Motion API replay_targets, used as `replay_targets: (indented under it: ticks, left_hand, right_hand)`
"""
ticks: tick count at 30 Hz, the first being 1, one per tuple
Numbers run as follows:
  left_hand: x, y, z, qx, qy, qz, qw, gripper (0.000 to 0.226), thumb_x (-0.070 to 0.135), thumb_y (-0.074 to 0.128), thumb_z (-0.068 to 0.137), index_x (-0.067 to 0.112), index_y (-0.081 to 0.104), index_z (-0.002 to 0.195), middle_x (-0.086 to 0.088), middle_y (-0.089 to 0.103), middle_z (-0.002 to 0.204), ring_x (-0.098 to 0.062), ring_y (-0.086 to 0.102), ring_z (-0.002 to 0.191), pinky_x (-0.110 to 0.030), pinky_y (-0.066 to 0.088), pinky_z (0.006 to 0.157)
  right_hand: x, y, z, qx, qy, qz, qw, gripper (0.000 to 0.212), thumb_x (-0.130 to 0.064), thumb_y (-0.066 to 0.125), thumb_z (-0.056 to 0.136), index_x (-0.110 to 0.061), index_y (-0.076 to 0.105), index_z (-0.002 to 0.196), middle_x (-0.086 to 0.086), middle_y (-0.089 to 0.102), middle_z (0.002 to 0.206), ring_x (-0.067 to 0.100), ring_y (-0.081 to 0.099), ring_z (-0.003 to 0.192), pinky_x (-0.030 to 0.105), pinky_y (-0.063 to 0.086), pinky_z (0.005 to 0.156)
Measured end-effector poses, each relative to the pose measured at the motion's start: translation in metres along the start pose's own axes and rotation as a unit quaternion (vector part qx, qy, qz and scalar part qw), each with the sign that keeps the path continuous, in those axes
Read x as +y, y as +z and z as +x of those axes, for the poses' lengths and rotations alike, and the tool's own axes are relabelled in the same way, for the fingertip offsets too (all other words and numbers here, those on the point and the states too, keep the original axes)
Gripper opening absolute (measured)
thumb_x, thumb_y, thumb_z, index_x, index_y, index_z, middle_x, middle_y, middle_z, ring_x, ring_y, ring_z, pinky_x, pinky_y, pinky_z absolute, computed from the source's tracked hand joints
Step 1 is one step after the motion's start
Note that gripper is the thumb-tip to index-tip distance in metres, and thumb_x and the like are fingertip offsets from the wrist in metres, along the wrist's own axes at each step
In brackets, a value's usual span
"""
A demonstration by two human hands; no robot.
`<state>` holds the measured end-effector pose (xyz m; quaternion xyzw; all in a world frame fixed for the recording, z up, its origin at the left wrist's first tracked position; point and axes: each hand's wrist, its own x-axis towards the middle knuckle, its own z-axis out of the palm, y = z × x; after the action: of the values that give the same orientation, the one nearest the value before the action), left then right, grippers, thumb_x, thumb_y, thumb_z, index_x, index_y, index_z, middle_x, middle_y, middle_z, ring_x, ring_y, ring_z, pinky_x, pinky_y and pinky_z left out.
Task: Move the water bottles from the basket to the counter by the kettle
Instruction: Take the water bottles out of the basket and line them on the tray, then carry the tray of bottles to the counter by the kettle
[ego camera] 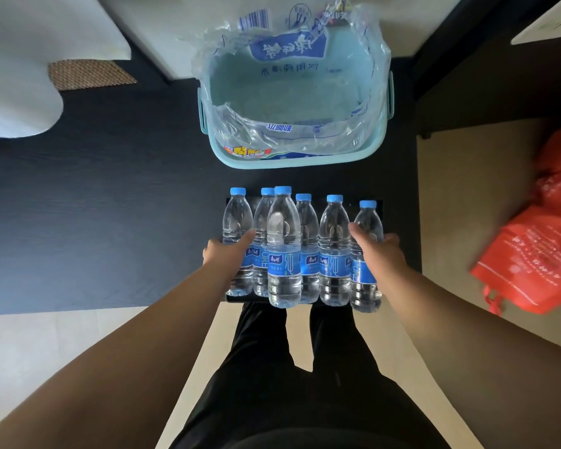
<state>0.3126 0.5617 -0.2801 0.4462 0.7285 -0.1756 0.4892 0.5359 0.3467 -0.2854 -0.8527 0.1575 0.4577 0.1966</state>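
Note:
Several clear water bottles with blue caps and blue labels stand upright in a row on a black tray [380,205] at the near edge of the dark counter [110,205]. My left hand [224,254] is wrapped around the leftmost bottle [237,218]. Around the rightmost bottle [368,222] my right hand [381,256] is closed, thumb across its front. One bottle [284,241] stands in front of the others. Behind the row sits the light-blue basket [297,160], holding only crumpled clear plastic wrap [289,92]. No kettle is in view.
A white rounded object [17,102] and a woven mat [88,74] lie at the counter's back left. A red bag [531,267] rests on the floor to the right. My black-trousered legs [305,367] stand against the counter edge.

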Motion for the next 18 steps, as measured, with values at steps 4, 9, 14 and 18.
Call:
replay_targets:
  ticks: [4,9,14,18]
  left_hand:
    - [0.0,-0.005,-0.003,-0.03,0.002,-0.039,0.999,0.118,0.084,0.076,0.044,0.015,0.053,0.137,-0.009,0.065,0.126,-0.033,0.068,0.11,-0.055,0.055,0.098]
    - [-0.001,-0.019,-0.01,-0.062,0.009,-0.049,0.997,0.116,0.084,0.082,0.038,0.017,0.052,0.129,-0.006,0.067,0.117,-0.029,0.07,0.102,-0.055,0.055,0.097]
    - [-0.001,-0.033,-0.039,-0.082,0.027,-0.054,0.995,0.124,0.088,0.082,0.031,0.022,0.048,0.13,-0.006,0.067,0.118,-0.028,0.071,0.1,-0.054,0.058,0.089]
    - [0.007,-0.044,-0.072,-0.048,0.072,-0.041,0.995,0.128,0.09,0.077,0.039,0.02,0.045,0.141,-0.008,0.062,0.134,-0.032,0.065,0.116,-0.059,0.052,0.1]
  right_hand:
    - [-0.002,0.002,-0.006,-0.012,0.004,0.011,1.0,0.104,-0.085,0.072,0.065,-0.017,0.039,0.137,0.009,0.06,0.114,0.02,0.06,0.081,0.036,0.045,0.062]
    - [-0.005,-0.005,-0.016,-0.017,-0.019,0.017,1.0,0.094,-0.087,0.071,0.064,-0.021,0.039,0.122,0.003,0.061,0.098,0.019,0.063,0.078,0.035,0.047,0.059]
    - [-0.014,-0.028,-0.037,-0.023,-0.051,0.0,0.998,0.09,-0.087,0.07,0.066,-0.021,0.04,0.12,0.002,0.063,0.094,0.017,0.064,0.078,0.032,0.042,0.055]
    - [-0.021,-0.049,-0.06,-0.032,-0.104,-0.016,0.994,0.091,-0.085,0.069,0.068,-0.018,0.047,0.125,0.0,0.066,0.093,0.014,0.065,0.075,0.03,0.042,0.055]
